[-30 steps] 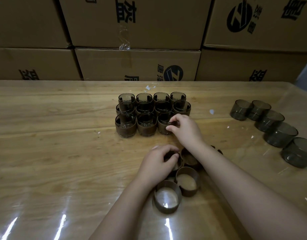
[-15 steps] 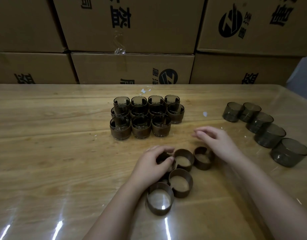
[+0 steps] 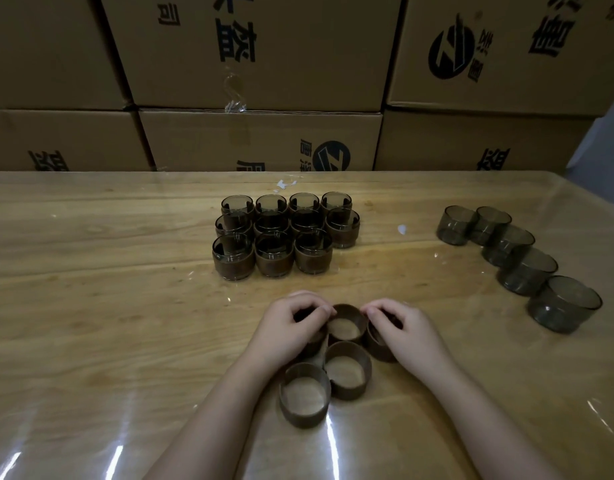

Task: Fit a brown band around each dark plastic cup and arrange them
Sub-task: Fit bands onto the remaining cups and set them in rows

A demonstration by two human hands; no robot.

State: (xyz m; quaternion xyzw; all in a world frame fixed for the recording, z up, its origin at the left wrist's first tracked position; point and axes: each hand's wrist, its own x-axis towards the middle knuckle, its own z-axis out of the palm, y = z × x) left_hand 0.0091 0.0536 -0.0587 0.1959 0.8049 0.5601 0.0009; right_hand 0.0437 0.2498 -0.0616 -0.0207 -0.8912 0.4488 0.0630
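Left hand fingers curl round left band, pinching it. Right hand fingers curl over right band; grip unclear. Spare bands sit between fingertips and toward wrists. Bands look thin, light, floppy: pinch rims gently. Bare cups well right of fingers.

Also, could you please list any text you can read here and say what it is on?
"茶", probably, printed upside down: top middle box.
Other characters on the boxes: upside down, cut off or blurred; unreadable.
Round logos: no legible letters.
Cups, bands, table: none.
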